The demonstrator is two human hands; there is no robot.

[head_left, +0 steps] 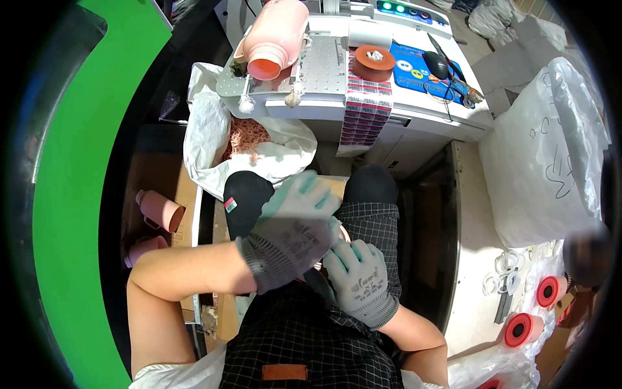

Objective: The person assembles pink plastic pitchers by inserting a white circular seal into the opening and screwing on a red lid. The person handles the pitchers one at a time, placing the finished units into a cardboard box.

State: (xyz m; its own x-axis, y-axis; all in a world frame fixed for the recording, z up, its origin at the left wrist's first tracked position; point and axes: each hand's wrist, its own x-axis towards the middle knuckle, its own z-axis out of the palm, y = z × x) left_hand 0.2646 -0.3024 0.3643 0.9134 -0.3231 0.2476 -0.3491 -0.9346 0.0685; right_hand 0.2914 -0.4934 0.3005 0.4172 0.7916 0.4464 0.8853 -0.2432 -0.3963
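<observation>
Over my lap, my left hand, in a grey and mint-green work glove, lies with its back up and its fingers bent. Close beside it, my right hand wears a matching glove and has its fingers curled. A sliver of a pink thing shows between the hands; they cover the rest, so I cannot tell its kind. A small red and white sticker is on my left knee.
Ahead, a pink bottle body lies on the machine's perforated metal plate. Beside it, a label strip hangs over the edge. Pink scraps fill a white bag. Pink jugs lie left; a large white bag stands right.
</observation>
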